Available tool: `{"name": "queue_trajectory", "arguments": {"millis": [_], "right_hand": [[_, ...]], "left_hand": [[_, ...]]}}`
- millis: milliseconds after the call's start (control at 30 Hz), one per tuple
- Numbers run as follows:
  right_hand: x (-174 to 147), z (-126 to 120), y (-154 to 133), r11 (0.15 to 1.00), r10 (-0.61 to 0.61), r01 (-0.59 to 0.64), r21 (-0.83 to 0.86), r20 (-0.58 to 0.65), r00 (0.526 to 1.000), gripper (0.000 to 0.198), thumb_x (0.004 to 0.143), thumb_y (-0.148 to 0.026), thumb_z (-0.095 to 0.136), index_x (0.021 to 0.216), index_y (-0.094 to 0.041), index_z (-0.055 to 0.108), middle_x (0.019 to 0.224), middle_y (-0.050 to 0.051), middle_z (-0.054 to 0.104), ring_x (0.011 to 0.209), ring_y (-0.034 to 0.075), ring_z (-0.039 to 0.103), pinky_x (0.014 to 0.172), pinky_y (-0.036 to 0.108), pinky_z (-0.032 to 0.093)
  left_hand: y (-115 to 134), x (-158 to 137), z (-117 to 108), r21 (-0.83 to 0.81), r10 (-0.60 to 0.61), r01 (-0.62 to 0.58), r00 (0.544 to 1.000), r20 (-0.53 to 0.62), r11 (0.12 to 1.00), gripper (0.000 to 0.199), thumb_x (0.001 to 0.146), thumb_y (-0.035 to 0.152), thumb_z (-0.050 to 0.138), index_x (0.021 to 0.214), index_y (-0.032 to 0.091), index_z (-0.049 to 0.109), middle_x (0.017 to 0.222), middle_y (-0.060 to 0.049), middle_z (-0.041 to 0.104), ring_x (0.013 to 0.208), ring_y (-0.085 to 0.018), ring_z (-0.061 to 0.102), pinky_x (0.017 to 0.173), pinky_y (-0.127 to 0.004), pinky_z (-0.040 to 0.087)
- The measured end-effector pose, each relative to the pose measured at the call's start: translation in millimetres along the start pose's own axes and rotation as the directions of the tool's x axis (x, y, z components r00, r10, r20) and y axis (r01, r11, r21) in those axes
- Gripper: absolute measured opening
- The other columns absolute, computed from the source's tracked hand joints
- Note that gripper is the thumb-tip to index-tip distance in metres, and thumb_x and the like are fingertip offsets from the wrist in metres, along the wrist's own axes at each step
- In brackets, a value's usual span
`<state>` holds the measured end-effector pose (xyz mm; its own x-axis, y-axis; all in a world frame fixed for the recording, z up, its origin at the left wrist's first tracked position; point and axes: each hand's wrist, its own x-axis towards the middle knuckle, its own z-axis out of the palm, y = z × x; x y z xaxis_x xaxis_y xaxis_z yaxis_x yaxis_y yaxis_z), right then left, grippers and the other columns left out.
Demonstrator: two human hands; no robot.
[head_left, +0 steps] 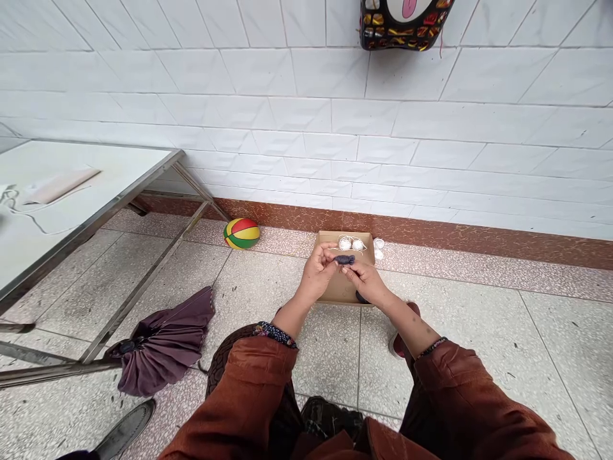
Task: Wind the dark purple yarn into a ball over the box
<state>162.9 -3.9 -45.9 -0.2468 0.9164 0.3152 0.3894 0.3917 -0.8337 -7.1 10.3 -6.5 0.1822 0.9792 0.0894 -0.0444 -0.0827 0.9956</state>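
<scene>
A small dark navy bundle (344,260), long and lumpy, is held level between both hands; its exact kind is unclear. My left hand (316,271) pinches its left end, and my right hand (368,282) grips it from the right and below. Beneath them a shallow cardboard box (338,295) lies on the floor. Two white balls of string (345,243) sit at its far end with loose strands around them. Partly hidden under my right wrist, another dark piece (361,298) lies in the box.
White round pieces (378,248) lie right of the box by the wall. Left are a striped ball (242,234), a purple pleated cloth (165,345) and a metal-framed table (119,163) with a beige item. A black basket (400,29) is at the top. Another person's shoe (127,427) shows lower left.
</scene>
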Motion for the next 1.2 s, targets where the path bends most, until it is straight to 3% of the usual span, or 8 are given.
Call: {"name": "queue_trajectory", "arguments": {"millis": [133,233,433,567,667,867,1033,1200], "right_hand": [[-1.0,-6.8,-12.9,0.997,-0.075,0.075,-0.009,0.068,0.995,0.03,0.101,-0.043,0.05,0.083,-0.022,0.064,0.076,0.002,0.063,0.07,0.018,0.058,0.07,0.031,0.047],[1.0,-19.6,-21.8,0.996,-0.086,0.085,0.018,0.075,0.993,0.028,0.1,-0.043,0.053,0.084,-0.023,0.064,0.077,0.002,0.062,0.069,0.017,0.056,0.068,0.03,0.045],[8.7,-40.9,-15.7,0.996,0.023,-0.014,0.089,-0.107,0.994,0.028,0.1,-0.045,0.053,0.091,-0.022,0.066,0.078,0.002,0.062,0.071,0.018,0.056,0.066,0.03,0.044],[13.6,-41.4,-1.7,0.996,0.066,-0.054,0.064,-0.19,0.98,0.031,0.098,-0.049,0.054,0.088,-0.023,0.065,0.078,0.002,0.06,0.073,0.018,0.056,0.069,0.03,0.045],[14.7,-35.5,6.7,0.997,0.078,-0.075,0.025,-0.21,0.975,0.03,0.097,-0.049,0.055,0.086,-0.023,0.065,0.077,0.002,0.06,0.072,0.018,0.055,0.07,0.03,0.046],[6.6,-12.9,15.7,0.997,0.072,-0.071,0.021,-0.07,0.995,0.025,0.097,-0.038,0.053,0.084,-0.023,0.067,0.08,0.003,0.068,0.076,0.019,0.062,0.072,0.031,0.049],[0.1,-1.0,15.8,1.0,-0.01,0.01,-0.017,-0.018,1.0,0.021,0.099,-0.033,0.054,0.097,-0.025,0.072,0.093,0.006,0.072,0.088,0.022,0.066,0.08,0.035,0.052],[0.4,-3.0,14.4,0.995,-0.042,0.042,-0.089,-0.001,0.999,0.021,0.1,-0.032,0.051,0.1,-0.024,0.071,0.093,0.006,0.071,0.09,0.023,0.066,0.081,0.035,0.052]], "left_hand": [[-3.8,1.5,-4.5,0.206,0.089,-0.066,0.99,-0.107,0.976,0.037,0.079,0.012,0.058,0.115,0.022,0.057,0.086,0.001,0.059,0.081,-0.014,0.06,0.083,-0.03,0.047],[-4.3,0.8,-7.2,0.396,0.193,-0.139,0.976,-0.1,0.908,0.042,0.077,0.006,0.055,0.115,0.022,0.06,0.091,-0.001,0.06,0.087,-0.017,0.06,0.086,-0.032,0.049],[-4.1,-1.5,-8.7,0.513,0.215,-0.192,0.976,0.014,0.837,0.045,0.079,0.003,0.053,0.119,0.023,0.06,0.098,-0.004,0.06,0.091,-0.018,0.061,0.087,-0.035,0.05],[-5.6,-2.8,-5.9,0.416,0.158,-0.187,0.982,0.104,0.89,0.042,0.081,0.006,0.056,0.119,0.023,0.062,0.092,-0.003,0.06,0.085,-0.018,0.06,0.083,-0.033,0.049],[-4.7,-3.6,-2.5,0.244,0.063,-0.101,0.986,0.157,0.965,0.036,0.081,0.012,0.062,0.115,0.023,0.063,0.085,0.0,0.058,0.078,-0.015,0.059,0.079,-0.03,0.049],[1.2,-2.0,0.8,-0.141,-0.098,0.126,0.977,0.192,0.982,0.029,0.081,0.027,0.071,0.108,0.019,0.065,0.088,-0.001,0.065,0.077,-0.014,0.067,0.082,-0.032,0.054],[-4.0,0.4,-0.3,-0.191,-0.157,0.169,0.985,0.074,0.967,0.026,0.08,0.029,0.071,0.103,0.017,0.07,0.099,-0.006,0.074,0.078,-0.014,0.07,0.09,-0.035,0.055],[-7.5,-0.8,0.3,-0.233,-0.183,0.199,0.979,0.087,0.952,0.03,0.078,0.027,0.073,0.107,0.018,0.071,0.102,-0.006,0.075,0.084,-0.015,0.071,0.094,-0.038,0.054]]}}
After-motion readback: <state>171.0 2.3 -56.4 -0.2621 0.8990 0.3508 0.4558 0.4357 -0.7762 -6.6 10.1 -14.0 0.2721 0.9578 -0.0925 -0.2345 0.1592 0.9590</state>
